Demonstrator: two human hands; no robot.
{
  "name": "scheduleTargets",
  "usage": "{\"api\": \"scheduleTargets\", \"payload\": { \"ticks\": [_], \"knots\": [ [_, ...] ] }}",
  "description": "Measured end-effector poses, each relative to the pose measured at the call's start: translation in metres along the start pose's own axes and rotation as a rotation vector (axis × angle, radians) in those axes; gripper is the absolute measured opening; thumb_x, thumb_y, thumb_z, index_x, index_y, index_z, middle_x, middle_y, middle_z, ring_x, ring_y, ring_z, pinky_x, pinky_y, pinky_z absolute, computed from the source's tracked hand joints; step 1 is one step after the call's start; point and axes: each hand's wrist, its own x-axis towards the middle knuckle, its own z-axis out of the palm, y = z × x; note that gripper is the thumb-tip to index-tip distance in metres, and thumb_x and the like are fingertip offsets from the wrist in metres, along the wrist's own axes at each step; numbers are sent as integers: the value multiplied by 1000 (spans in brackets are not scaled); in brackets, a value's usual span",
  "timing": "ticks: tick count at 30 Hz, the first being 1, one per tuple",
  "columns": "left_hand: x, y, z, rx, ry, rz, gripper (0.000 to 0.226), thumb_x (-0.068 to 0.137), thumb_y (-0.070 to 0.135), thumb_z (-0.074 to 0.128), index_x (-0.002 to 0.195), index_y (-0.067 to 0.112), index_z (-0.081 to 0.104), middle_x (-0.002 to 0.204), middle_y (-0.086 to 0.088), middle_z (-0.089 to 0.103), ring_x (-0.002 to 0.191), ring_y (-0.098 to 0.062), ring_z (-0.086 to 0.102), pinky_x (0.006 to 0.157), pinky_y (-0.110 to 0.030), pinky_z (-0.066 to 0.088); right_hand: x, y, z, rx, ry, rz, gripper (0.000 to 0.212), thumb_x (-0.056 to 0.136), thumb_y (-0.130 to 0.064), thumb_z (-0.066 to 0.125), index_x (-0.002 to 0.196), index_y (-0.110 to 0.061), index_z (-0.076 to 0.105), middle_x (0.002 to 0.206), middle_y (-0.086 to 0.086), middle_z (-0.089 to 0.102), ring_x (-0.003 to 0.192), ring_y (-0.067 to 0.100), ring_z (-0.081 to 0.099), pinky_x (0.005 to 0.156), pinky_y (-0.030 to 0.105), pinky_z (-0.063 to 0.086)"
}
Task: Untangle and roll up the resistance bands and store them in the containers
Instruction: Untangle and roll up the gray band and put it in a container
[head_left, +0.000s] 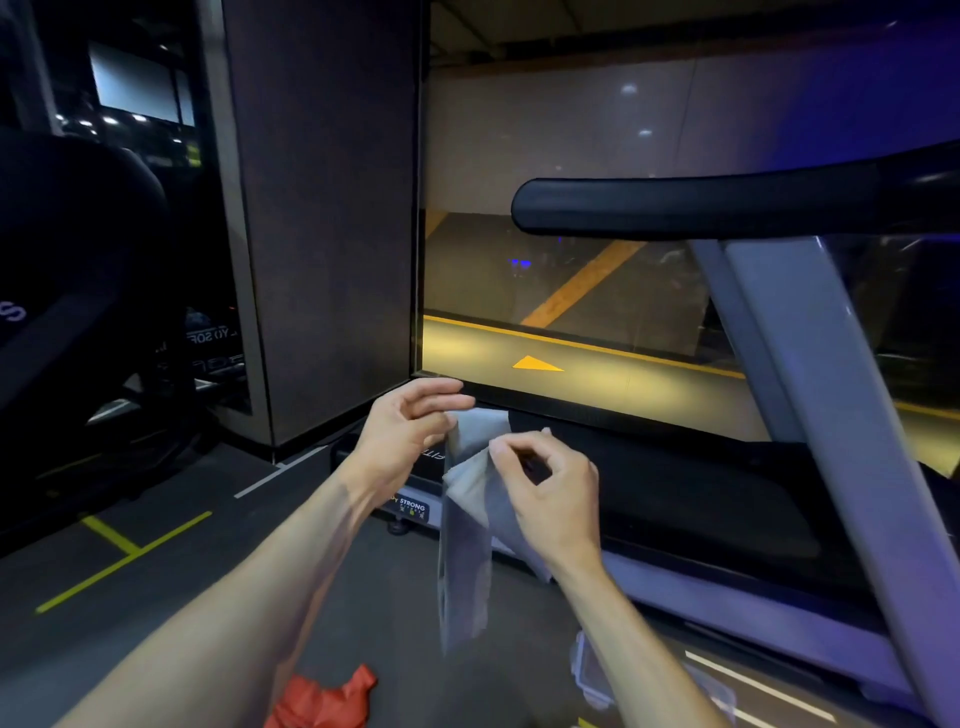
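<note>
A grey, flat resistance band (467, 540) hangs down in front of me, its lower end loose above the floor. My left hand (405, 431) holds its top edge between thumb and fingers. My right hand (545, 488) pinches a folded part of the same band just below and to the right. A red band (327, 701) lies crumpled on the floor near my left forearm. A clear plastic container (597, 675) sits on the floor at the lower right, partly hidden by my right forearm.
A treadmill (727, 493) with a grey upright and a black handrail (701, 205) fills the right side. A window lies ahead, a dark pillar (322, 223) to the left. Yellow tape lines (124, 556) mark the dark floor at left.
</note>
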Motion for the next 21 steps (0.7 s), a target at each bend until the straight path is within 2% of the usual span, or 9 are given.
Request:
{"api": "scheduleTargets", "payload": {
  "ticks": [2,4,6,8,10,13,17,21],
  "knots": [
    [1,0,2,8,-5,4,36,89,-17,58,115,7,68,106,-12,77,99,-23,67,88,-44,42,4,1,2,-1,-12,-33,14,91,-11,75,79,-18,77,81,-15,75,78,11,69,117,37,39],
    [1,-2,3,16,-13,2,36,89,-16,58,115,7,68,106,-10,77,91,-25,64,84,-40,47,6,1,4,-4,-19,-71,14,90,-11,76,79,-19,77,80,-14,74,76,12,68,109,32,46],
    [1,-2,5,14,-27,-6,36,89,-17,58,114,7,68,105,-9,78,84,-25,63,74,-31,52,6,1,6,-9,-35,-94,12,89,-11,76,79,-18,77,79,-13,73,77,12,68,87,26,53],
    [1,-3,7,22,-40,-8,35,90,-17,58,113,8,68,102,-7,78,83,-17,70,66,-22,55,7,2,7,-6,-29,-98,12,88,-11,77,79,-18,77,78,-13,73,76,10,67,72,20,51],
    [0,-4,9,21,-46,-12,35,90,-17,58,112,8,68,101,-6,78,85,-15,72,66,-22,55,9,3,7,0,-21,-95,11,88,-10,77,79,-17,78,78,-13,73,77,11,67,70,20,50],
    [0,-7,8,25,-49,-12,35,89,-14,61,113,9,69,105,-8,78,93,-23,69,76,-33,51,12,4,5,8,-44,-89,11,89,-10,76,80,-17,78,80,-11,73,78,13,68,71,23,51],
    [0,-8,7,45,-65,-2,35,89,-13,62,115,9,69,107,-10,77,98,-27,69,84,-40,51,17,3,0,22,-88,-62,11,90,-12,75,81,-18,78,81,-12,74,78,11,67,71,18,48],
    [0,-10,4,57,-112,23,33,90,-13,62,115,7,69,108,-14,76,98,-24,72,81,-32,57,21,2,-1,75,-83,-2,10,91,-13,74,85,-19,80,83,-12,76,82,11,70,75,23,53]
  ]
}}
